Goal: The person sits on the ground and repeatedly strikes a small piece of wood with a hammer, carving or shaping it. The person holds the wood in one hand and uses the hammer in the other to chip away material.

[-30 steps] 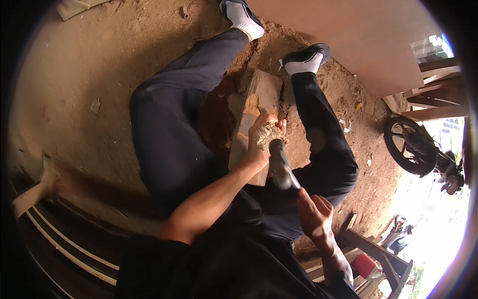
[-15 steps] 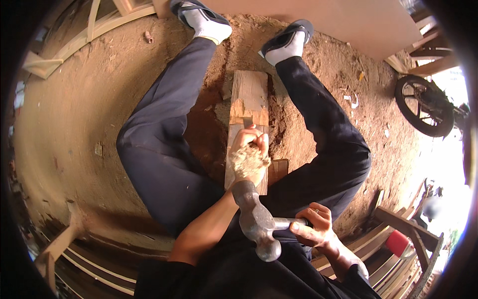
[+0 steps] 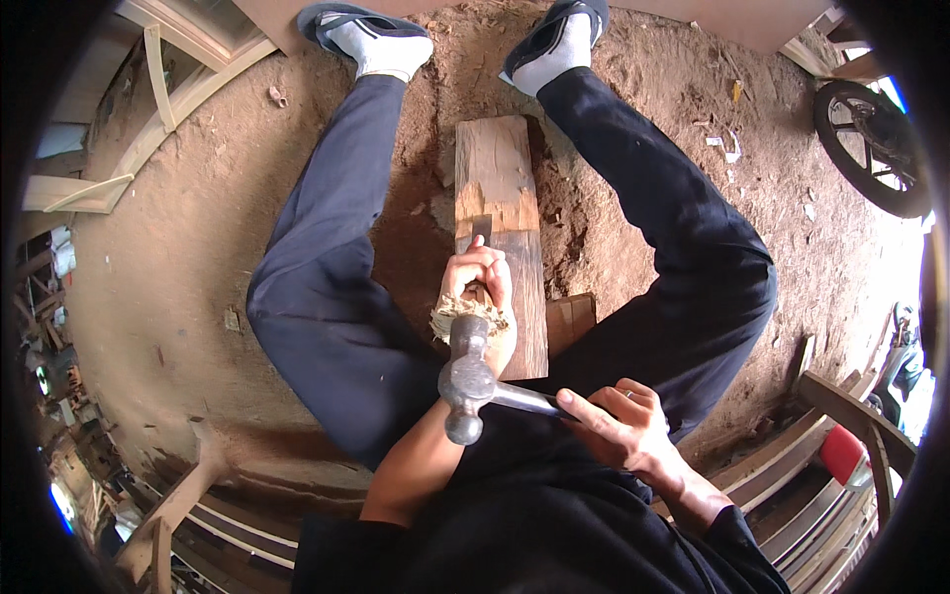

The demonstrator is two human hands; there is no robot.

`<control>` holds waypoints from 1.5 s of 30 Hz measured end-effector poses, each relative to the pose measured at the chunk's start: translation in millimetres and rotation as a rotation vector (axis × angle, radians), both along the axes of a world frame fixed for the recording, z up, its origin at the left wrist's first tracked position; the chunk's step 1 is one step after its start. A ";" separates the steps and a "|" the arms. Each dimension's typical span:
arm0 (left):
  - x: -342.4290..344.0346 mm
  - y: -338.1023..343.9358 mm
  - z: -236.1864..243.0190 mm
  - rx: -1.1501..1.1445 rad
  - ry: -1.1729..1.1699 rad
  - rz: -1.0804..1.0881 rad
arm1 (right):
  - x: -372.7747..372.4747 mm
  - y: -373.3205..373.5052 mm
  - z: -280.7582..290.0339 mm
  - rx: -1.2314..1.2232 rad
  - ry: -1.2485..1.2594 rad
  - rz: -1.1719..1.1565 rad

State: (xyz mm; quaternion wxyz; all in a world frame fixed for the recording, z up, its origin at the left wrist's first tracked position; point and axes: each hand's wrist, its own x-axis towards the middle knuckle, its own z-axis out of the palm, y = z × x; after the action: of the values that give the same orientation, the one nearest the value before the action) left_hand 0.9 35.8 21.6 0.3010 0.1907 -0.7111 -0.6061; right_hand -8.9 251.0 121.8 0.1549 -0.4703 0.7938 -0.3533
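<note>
Encircling the chisel [image 3: 482, 231] behind its blade [image 3: 483, 223], the left grip [image 3: 478, 277] is closed, the right grip [image 3: 623, 426] clasping a hammer [image 3: 467, 381].

A dark spoked wheel [image 3: 869, 150] stands at the right of a dirt floor [image 3: 178, 287] — white scraps [image 3: 732, 150] to its left, a pale wooden frame [image 3: 158, 84] at upper left, a red object [image 3: 843, 455] beside timber slats [image 3: 782, 487].

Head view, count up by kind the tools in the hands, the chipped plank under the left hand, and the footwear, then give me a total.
Ball-peen hammer: 1
Chisel: 1
Chipped wooden plank: 1
Dark sandals: 2
White socks: 2
Total: 7
</note>
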 end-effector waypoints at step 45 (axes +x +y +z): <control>27.0 -17.6 -3.9 -0.301 -0.165 0.174 | -114.1 -67.2 -25.6 -0.819 -1.283 -0.436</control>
State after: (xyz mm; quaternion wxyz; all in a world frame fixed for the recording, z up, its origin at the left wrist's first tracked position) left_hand 27.8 18.3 17.6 0.3181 0.2534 -0.7967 -0.4470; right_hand -123.0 183.7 96.3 0.3244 -0.0282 0.4306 -0.8417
